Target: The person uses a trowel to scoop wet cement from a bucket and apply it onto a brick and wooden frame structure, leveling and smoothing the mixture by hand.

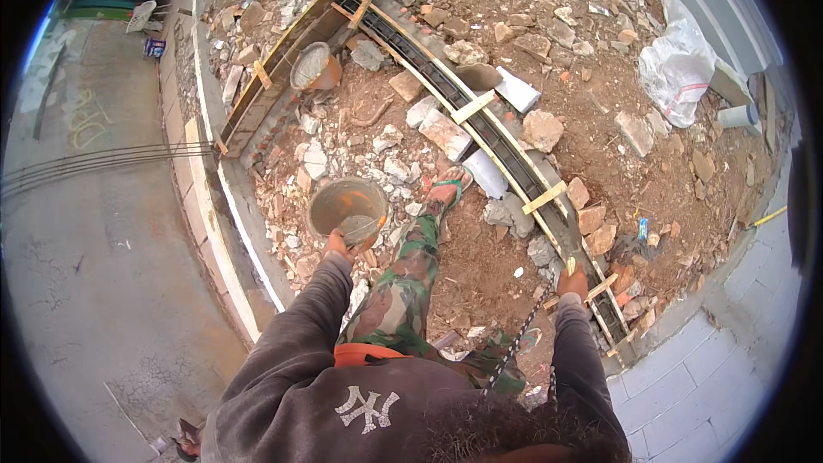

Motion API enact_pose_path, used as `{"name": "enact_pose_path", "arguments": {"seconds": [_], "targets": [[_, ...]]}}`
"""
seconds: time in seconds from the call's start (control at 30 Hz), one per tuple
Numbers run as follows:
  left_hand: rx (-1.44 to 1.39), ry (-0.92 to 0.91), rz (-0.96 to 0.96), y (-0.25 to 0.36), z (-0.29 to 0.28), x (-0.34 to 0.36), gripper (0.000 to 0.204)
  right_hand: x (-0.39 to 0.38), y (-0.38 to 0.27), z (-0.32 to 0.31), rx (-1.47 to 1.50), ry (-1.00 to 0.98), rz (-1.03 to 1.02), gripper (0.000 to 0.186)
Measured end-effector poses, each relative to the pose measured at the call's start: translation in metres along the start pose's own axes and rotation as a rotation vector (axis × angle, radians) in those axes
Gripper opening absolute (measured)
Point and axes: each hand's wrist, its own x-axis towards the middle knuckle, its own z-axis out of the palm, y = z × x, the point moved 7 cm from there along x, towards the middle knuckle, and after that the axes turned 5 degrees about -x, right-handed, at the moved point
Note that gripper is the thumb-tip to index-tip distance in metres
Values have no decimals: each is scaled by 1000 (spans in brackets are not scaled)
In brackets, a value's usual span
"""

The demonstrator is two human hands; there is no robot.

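My left hand grips the near rim of a bucket, which is tilted and smeared with grey mortar inside. A little wet grey mix lies low in it. Over on the right, my right hand is closed at the near end of a long wooden formwork. A small pale yellowish piece sticks out of that fist; what it belongs to is hidden. Dark steel reinforcement runs inside the narrow channel between the boards, and short wooden cross-pieces bridge it.
A second bucket full of grey mix stands farther off, beside another formwork board. Broken stones and rubble cover the ground around my sandalled foot. A white plastic sack lies at the far right. Thin rods project leftward over concrete.
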Motion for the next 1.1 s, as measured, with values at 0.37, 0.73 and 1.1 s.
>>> {"name": "enact_pose_path", "arguments": {"seconds": [0.37,0.73,1.1], "targets": [[-418,-255,-275,330,240,148,53,-43,-113,12,75,-499,-387,33],[-482,-617,346,867,337,-104,102,-193,-340,-198,791,-120,202,19],[117,-107,-59,596,-9,-157,78,-279,-215,-125,184,-90,-82,19]]}}
